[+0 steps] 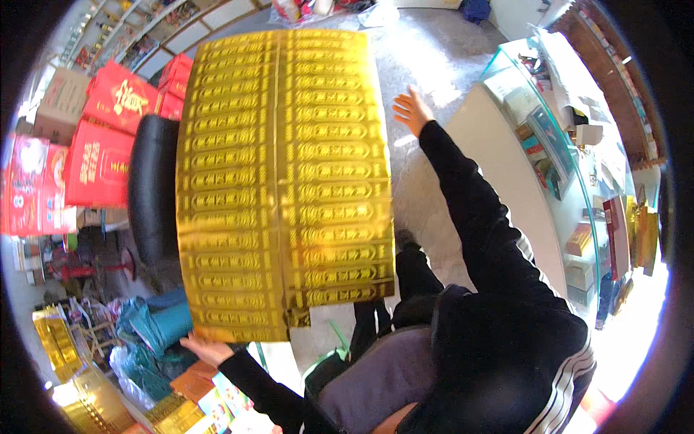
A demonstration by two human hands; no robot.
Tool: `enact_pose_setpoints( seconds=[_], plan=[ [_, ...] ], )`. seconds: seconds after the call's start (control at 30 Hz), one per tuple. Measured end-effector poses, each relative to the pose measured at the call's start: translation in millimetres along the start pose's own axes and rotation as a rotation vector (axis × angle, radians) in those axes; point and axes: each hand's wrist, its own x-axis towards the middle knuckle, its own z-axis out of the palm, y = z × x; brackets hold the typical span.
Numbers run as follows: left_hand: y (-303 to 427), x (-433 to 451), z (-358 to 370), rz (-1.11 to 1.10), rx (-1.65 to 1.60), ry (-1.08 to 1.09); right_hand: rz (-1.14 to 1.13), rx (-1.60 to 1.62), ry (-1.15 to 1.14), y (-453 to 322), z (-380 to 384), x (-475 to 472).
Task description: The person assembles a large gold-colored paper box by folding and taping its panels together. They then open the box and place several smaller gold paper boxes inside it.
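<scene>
A large gold foil-like panel (233, 179), printed with rows of oval bands bearing writing, stands in front of me. A seam runs down its middle, and the lower edge is stepped, with a small ragged flap by the seam. My left hand (209, 350) is at its lower left corner, touching or just under the edge; whether the fingers grip it is hard to see. Beyond the upper right side, my right hand (415, 111) is raised over the floor, apart from the panel, fingers spread and holding nothing.
Behind the panel is a black padded chair (154, 184), beside red boxes (103, 160). A glass display counter (564, 157) curves along the right. Blue-green bags (154, 325) and gold packages (97, 401) lie at lower left. Shelves (119, 27) line the far wall.
</scene>
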Motion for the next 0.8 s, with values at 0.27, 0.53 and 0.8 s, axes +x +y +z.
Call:
enact_pose_setpoints(
  seconds=[0.27,0.53,0.8],
  plan=[
    [-36.7,-69.0,37.3,-0.127,-0.117,-0.102,-0.068,-0.051,-0.190,-63.9,38.8,159.2],
    [-51.7,-67.3,76.2,-0.006,0.051,0.000,-0.085,-0.042,-0.530,-65.3,48.3,221.6],
    [-102.7,-70.7,59.2,0.031,0.013,0.120,0.254,0.002,-0.353,133.8,-10.8,300.0]
  ],
)
